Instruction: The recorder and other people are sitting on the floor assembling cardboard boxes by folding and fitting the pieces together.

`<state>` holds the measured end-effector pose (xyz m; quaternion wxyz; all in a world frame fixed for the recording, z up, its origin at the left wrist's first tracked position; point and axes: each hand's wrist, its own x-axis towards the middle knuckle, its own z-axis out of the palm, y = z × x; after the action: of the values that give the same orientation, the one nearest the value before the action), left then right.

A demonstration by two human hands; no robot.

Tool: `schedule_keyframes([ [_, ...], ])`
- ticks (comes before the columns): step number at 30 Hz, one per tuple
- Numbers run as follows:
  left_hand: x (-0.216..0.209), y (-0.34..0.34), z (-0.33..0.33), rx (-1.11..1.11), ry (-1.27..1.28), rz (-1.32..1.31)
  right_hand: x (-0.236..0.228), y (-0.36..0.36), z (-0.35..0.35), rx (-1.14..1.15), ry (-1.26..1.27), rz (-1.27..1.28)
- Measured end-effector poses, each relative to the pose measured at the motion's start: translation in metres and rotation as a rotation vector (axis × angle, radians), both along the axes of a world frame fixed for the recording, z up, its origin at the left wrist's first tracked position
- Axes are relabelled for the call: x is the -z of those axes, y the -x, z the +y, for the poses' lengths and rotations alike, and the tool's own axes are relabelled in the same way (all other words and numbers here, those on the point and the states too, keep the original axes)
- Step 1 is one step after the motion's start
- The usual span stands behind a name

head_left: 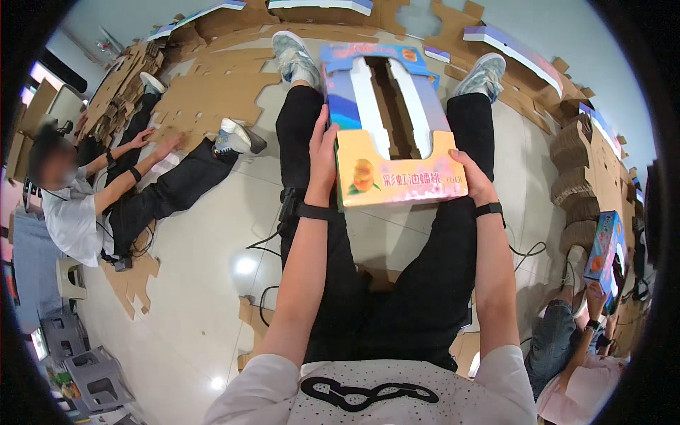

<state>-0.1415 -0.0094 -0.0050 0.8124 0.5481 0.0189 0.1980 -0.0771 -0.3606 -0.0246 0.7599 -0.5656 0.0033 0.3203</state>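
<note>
Between my legs I hold up a folded cardboard fruit box (354, 185), orange in front with a peach picture, blue and purple along the sides. White inner flaps edge a long slot in its top, and brown board shows within. My left hand (323, 157) presses against the box's left side, fingers along the wall. My right hand (473, 177) grips the lower right corner, the thumb on the front panel. The undersides of both hands' grip are hidden by the box.
Flat brown cardboard blanks (212, 95) lie on the tiled floor ahead left, more along the wall. A stack of folded cardboard (575, 166) stands at the right. One person (74, 212) sits at the left; another at the lower right holds a similar box (603, 248). Grey plastic stools (99, 379) stand lower left.
</note>
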Motion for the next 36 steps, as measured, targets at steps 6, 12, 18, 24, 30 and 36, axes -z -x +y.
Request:
schedule_keyframes([
  [6,0.01,-0.008,0.0,-0.013,-0.211,0.175,-0.01,0.003,0.015,0.259,-0.118,-0.096],
  [12,0.027,-0.016,-0.005,0.043,-0.306,0.315,0.003,-0.005,0.04,0.235,0.266,-0.366],
  [18,0.049,-0.025,-0.004,-0.227,-0.579,0.361,-0.017,0.007,0.05,0.167,0.304,-0.449],
  [24,0.041,-0.041,-0.004,-0.176,-0.557,0.614,-0.014,0.005,0.046,0.167,0.41,-0.383],
  [30,0.051,-0.038,-0.014,-0.117,-0.764,0.51,-0.003,-0.002,0.044,0.209,0.41,-0.227],
  [36,0.041,-0.041,-0.016,-0.151,-0.745,0.606,0.003,-0.006,0.043,0.192,0.357,-0.186],
])
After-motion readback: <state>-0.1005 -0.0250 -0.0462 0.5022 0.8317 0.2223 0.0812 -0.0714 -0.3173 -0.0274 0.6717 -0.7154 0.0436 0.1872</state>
